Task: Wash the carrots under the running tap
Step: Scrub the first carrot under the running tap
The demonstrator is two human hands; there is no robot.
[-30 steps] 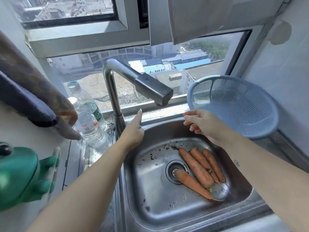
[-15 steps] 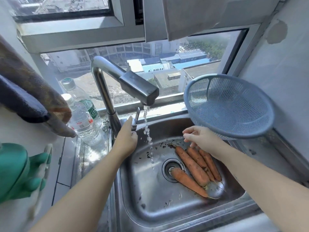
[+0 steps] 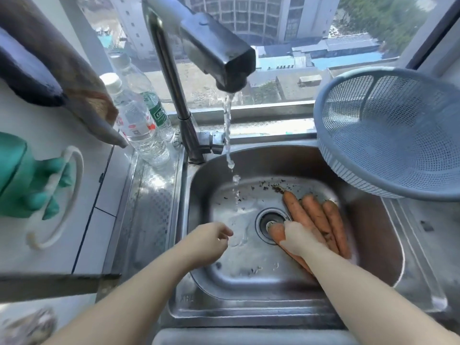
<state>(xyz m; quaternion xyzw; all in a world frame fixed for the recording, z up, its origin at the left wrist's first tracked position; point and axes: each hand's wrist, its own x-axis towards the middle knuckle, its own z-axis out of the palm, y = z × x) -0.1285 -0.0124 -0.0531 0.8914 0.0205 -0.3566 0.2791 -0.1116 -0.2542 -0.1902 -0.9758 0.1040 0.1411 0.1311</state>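
At the far left, one green rubber glove (image 3: 29, 185) is seen against the wall, with a white looped cord (image 3: 76, 168) beside it and dark cloths (image 3: 49, 70) hung above. Two clear plastic bottles (image 3: 139, 128) are stood on the steel worktop (image 3: 151, 207) behind the sink corner. The nearer is capped in white and carries a red-and-white label, the farther a green one, but the print on neither can be read. One steel tap (image 3: 214, 51) is arched over the basin, and a thin stream of water (image 3: 227, 135) is let fall from it onto the sink floor, left of the drain (image 3: 270, 220). The letters "XHL" are stamped on the front rim of the sink (image 3: 186, 298). The left hand (image 3: 209, 242) is held over the basin with its fingers loosely curled and nothing in it. Four carrots (image 3: 316, 215) are laid in the sink right of the drain and clear of the stream, three side by side and one nearer the drain. The right hand (image 3: 296, 239) is laid on them, though it cannot be told whether any carrot is gripped. One blue mesh colander (image 3: 393, 135) is propped at the sink's back right corner.
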